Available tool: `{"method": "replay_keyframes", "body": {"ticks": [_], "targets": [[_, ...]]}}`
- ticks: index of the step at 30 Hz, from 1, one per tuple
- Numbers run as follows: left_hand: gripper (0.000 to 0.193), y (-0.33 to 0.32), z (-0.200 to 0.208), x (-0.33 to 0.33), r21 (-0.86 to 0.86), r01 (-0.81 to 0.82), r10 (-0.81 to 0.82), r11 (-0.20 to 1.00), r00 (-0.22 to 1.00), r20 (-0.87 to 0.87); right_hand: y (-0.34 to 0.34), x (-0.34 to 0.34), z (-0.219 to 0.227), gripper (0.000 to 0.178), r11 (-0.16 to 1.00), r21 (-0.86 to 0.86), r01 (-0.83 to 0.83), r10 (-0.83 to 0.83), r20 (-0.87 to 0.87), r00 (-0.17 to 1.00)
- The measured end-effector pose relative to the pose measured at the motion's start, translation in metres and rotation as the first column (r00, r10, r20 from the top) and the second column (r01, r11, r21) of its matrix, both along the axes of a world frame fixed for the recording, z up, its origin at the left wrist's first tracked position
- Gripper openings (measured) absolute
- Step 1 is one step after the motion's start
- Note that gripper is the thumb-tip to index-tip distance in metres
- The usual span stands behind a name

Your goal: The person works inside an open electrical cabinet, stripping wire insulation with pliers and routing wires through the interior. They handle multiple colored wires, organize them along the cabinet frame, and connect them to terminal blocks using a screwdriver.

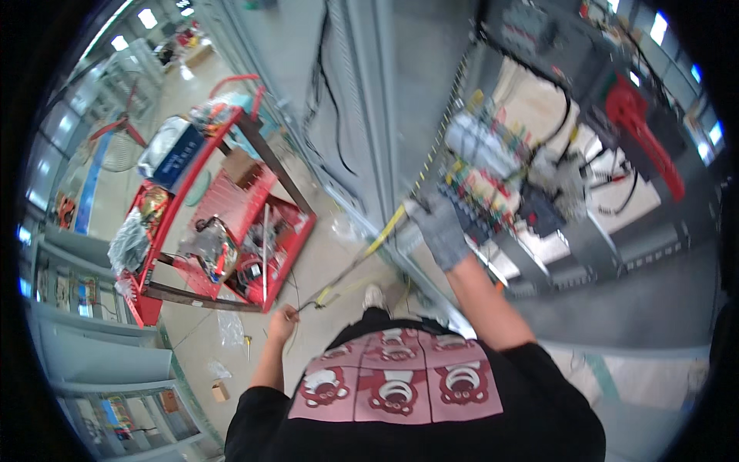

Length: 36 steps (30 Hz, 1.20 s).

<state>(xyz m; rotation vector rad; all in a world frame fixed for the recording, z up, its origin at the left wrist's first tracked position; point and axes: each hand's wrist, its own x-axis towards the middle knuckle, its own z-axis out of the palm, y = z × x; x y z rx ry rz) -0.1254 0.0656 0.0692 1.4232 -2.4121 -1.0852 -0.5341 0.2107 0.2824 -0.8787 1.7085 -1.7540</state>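
Observation:
A long yellow-and-black cable point(387, 229) stretches from the upper part of the open cabinet point(339, 189) down to the lower left. My right hand point(440, 232), in a grey glove, is closed around it at the cabinet's front edge. Lower down, my bare left hand point(283, 322) pinches the dark end of the same cable, beside the red cart. Between the hands the cable runs slantwise, with a looser yellow length hanging near it. Exactly how the fingertips grip is too small to see.
Right of my gloved hand, the cabinet holds wired terminal blocks point(485, 196) and a red lever handle point(643, 135). A red tool cart point(289, 258) with bags, boxes and parts stands at the left. A fan point(119, 150) and more cabinets point(115, 339) lie beyond. Plastic scraps point(229, 327) litter the floor.

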Motion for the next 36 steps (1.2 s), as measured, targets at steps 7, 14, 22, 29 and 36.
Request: {"method": "replay_keyframes", "body": {"ticks": [7, 14, 22, 29, 36], "targets": [[0.019, -0.047, -0.027, 0.02, 0.168, -0.452, 0.467, 0.876, 0.882, -0.061, -0.002, -0.006, -0.008, 0.011, 1.0, 0.023, 0.012, -0.013, 0.042, 0.999], [0.058, -0.087, 0.127, 0.005, 0.256, -0.506, 0.472, 0.824, 0.362, -0.804, -0.004, -0.008, -0.009, 0.009, 1.0, 0.0, 0.026, -0.026, 0.071, 0.997], [0.03, -0.022, 0.321, -0.067, -0.862, -0.146, -0.252, 0.486, 0.921, -0.298, -0.015, -0.007, -0.013, 0.01, 0.999, 0.027, 0.031, -0.029, -0.07, 0.997], [0.019, -0.038, 0.284, -0.029, -0.62, -0.123, 0.157, 0.775, 0.988, -0.001, -0.012, -0.01, -0.004, 0.016, 0.999, 0.035, -0.034, 0.038, -0.123, 0.992], [0.044, 0.04, 0.187, -0.168, -0.185, 0.473, -0.506, 0.861, 0.831, -0.23, 0.0, -0.013, 0.02, 0.019, 0.983, 0.067, -0.17, 0.173, -0.037, 0.984]]}}
